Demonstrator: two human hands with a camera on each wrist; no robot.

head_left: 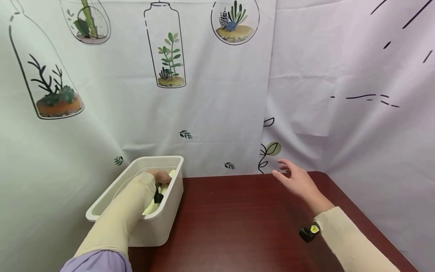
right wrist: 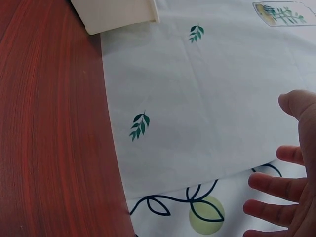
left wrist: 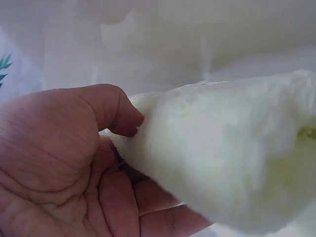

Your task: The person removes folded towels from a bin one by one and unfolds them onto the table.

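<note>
Inside a white plastic bin [head_left: 174, 211], my left hand [head_left: 159, 176] reaches down near the far right wall. Seen from the left wrist, that hand [left wrist: 59, 153] pinches the edge of a fluffy, pale yellow-white cloth [left wrist: 207, 153] between thumb and fingers. More of the pale cloth [head_left: 150, 208] shows in the bin beside the wrist; the forearm hides the rest. My right hand [head_left: 297, 181] is held above the right side of the table, fingers spread and loosely bent, with nothing in it. In the right wrist view the fingers [right wrist: 276, 185] stand apart.
The dark red wooden table [head_left: 231, 226] stretches from the bin to the right edge. Behind it hangs a white curtain [head_left: 217, 113] printed with plants in jars, and it also closes off both sides. A small black wrist camera [head_left: 307, 234] sits on the right wrist.
</note>
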